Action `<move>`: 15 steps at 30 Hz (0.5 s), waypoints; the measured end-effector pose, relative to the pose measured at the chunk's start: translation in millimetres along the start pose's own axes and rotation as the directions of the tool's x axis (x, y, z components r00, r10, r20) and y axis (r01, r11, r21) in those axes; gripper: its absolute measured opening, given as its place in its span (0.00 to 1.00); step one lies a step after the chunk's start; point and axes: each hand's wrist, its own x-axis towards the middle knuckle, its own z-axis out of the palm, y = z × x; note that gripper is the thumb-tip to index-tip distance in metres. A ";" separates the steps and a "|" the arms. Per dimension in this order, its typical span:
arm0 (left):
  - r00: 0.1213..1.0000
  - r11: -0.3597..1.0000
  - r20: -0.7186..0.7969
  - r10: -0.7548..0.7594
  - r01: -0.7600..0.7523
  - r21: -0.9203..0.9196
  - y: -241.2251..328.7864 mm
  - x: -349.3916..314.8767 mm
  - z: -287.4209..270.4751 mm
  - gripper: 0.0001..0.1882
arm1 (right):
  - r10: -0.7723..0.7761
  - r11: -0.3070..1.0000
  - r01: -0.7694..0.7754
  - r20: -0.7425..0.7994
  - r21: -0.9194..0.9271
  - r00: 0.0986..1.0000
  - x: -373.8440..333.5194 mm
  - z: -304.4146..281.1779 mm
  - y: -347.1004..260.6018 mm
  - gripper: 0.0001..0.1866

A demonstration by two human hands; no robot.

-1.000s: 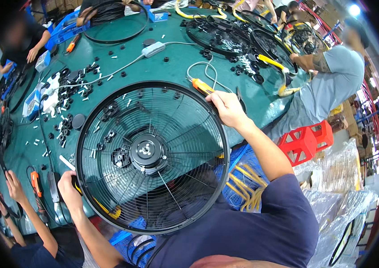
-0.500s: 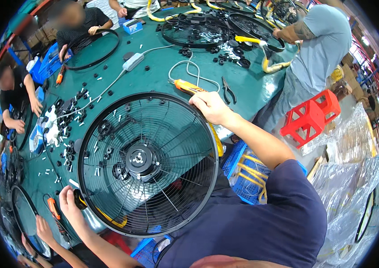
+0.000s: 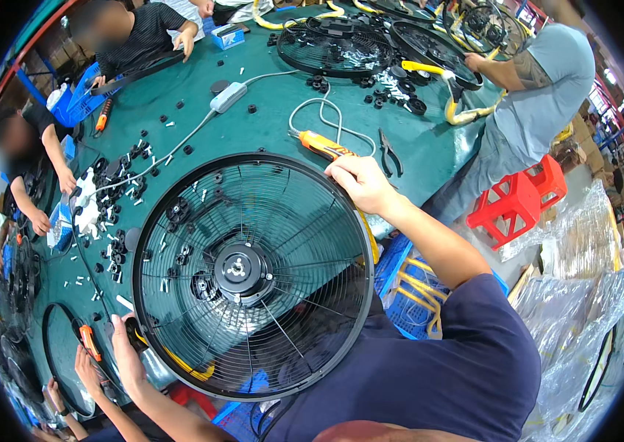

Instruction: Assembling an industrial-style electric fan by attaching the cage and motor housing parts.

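A large round black wire fan guard (image 3: 312,309) with a motor hub (image 3: 241,269) at its middle is tilted in front of me. My right hand (image 3: 362,183) is closed on its upper right rim. Fingers outstretched, my left hand (image 3: 128,353) is upright beside the lower left rim, holding nothing I can see. Between it and the rim shows a black and yellow thing (image 3: 135,333), partly hidden. An orange and yellow corded power tool (image 3: 323,144) lies just beyond my right hand, its end hidden there. Black-handled pliers (image 3: 390,155) lie to its right.
Small black parts and screws (image 3: 117,254) litter the green table (image 3: 253,132). A grey cable has an inline box (image 3: 228,97). More guards (image 3: 334,48) lie at the back. Co-workers sit left and stand right. Red stools (image 3: 507,206) and a blue basket (image 3: 407,313) are at right.
The guard and both hands appear slightly lower and to the right, partly with the view. At the back left, a co-worker's black hoop has tipped nearly edge-on.
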 end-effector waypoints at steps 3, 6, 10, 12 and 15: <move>0.970 0.970 -0.063 0.236 -0.232 0.072 5.9 10.9 5.1 0.34 | -0.018 1.000 0.018 -0.007 -0.007 1.000 1.1 1.3 -0.4 0.10; 0.995 0.994 -0.056 0.086 -0.090 -0.060 1.5 19.5 13.9 0.31 | -0.074 0.997 0.073 -0.028 -0.016 0.997 1.2 2.9 -0.3 0.10; 0.995 0.996 -0.102 -0.021 0.012 -0.093 -9.2 18.7 15.7 0.27 | -0.081 0.996 0.083 -0.081 0.018 0.993 0.8 5.5 -2.2 0.10; 0.994 0.995 -0.112 0.010 -0.021 -0.099 -13.3 15.5 14.2 0.25 | -0.037 0.998 0.041 -0.085 0.054 0.996 0.8 7.9 -4.7 0.10; 0.985 0.983 -0.128 0.112 -0.128 -0.132 -18.6 13.4 15.6 0.22 | -0.026 0.991 0.046 -0.158 0.125 0.987 -1.1 12.9 -7.4 0.10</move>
